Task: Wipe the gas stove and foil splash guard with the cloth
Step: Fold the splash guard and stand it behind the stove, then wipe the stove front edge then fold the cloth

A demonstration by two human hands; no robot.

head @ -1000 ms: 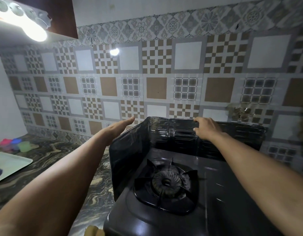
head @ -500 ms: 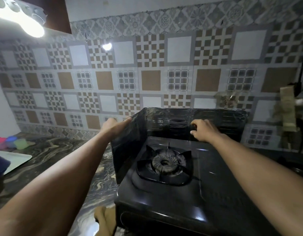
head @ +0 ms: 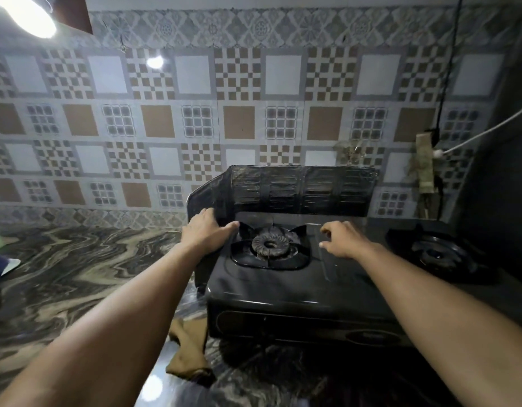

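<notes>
Head view: the gas stove (head: pixel 283 289) sits on the marbled tabletop (head: pixel 77 274), with the dark foil splash guard (head: pixel 301 189) standing upright round its back and left side. The left hand (head: pixel 205 235) rests flat at the stove's left edge against the guard's side panel, grip spread and holding nothing. The right hand (head: pixel 343 239) hovers over the stove top right of the burner (head: pixel 268 245), fingers loosely curled and empty. The cloth (head: pixel 189 353) lies crumpled on the tabletop at the stove's front left corner, below and nearer the left hand, its long axis running roughly front to back.
</notes>
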